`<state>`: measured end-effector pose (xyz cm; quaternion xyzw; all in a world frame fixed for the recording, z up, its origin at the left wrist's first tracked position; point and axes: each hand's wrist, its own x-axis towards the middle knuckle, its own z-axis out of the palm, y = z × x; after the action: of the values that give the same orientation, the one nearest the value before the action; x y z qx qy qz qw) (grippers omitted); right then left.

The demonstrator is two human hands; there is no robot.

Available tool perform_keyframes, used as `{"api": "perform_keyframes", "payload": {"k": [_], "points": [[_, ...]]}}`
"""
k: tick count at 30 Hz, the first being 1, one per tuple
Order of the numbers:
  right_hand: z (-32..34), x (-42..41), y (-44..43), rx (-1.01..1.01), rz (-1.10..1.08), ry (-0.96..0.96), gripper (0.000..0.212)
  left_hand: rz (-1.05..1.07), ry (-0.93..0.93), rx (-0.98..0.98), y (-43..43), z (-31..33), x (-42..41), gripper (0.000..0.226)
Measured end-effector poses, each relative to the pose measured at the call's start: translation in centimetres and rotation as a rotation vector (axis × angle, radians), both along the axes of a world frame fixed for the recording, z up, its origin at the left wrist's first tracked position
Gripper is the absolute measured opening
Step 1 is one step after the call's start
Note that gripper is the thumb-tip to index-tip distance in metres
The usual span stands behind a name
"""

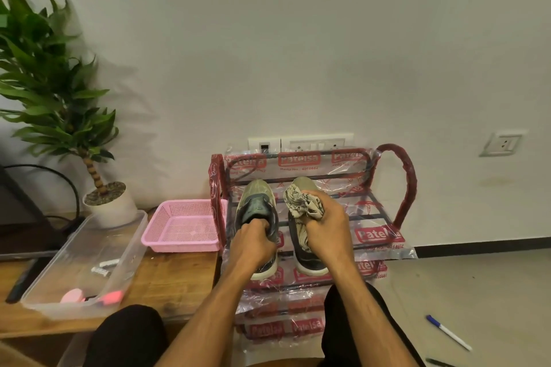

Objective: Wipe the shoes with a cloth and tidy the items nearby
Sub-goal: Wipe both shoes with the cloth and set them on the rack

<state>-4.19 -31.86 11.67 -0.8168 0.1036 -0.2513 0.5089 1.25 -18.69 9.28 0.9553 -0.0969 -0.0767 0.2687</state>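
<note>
Wooden worktop [185,274] L: pink basket [179,247], clear tub [125,235], plant [53,83]. Plastic-wrapped rack [408,182] against white wall [298,39]. On rack: L grip [253,244] clasping L shoe [258,191]; R grip [325,223] bunching cloth [301,202] over R shoe [310,262].

Left hand [253,243], right hand [325,226] — both curled, forward.

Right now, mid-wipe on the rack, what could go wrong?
1. The rack is wrapped in loose plastic, so both shoes may slide. The left hand grips the left shoe, but only the right hand, holding the cloth, steadies the right shoe.
2. A pen lies on the floor to the right and could be stepped on.
</note>
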Motion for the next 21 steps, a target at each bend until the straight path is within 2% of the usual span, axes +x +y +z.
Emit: {"api": "perform_keyframes", "payload": {"k": [5, 7, 12, 16, 19, 21], "points": [[0.3, -0.5, 1.3, -0.037, 0.098, 0.007, 0.054, 0.052, -0.018, -0.181, 1.6, 0.0, -1.4, 0.045], [0.5, -0.7, 2.0, -0.031, 0.157, -0.021, 0.049, 0.064, -0.045, -0.217, 2.1, 0.0, -2.2, 0.049], [-0.2, -1.6, 4.4, -0.026, 0.226, 0.007, 0.036, 0.065, -0.132, -0.239, 3.4, 0.6, -4.3, 0.018], [-0.5, -2.3, 5.3, -0.013, 0.171, -0.032, 0.033, 0.019, -0.182, -0.245, 4.6, 1.2, -5.7, 0.006], [0.7, -2.1, 5.5, -0.049, 0.105, -0.105, 0.026, -0.001, -0.216, -0.253, 4.9, 1.7, -6.3, 0.018], [1.4, -2.0, 5.6, -0.066, 0.043, -0.161, 0.027, -0.012, -0.239, -0.239, 4.8, 1.9, -6.5, 0.035]]}}
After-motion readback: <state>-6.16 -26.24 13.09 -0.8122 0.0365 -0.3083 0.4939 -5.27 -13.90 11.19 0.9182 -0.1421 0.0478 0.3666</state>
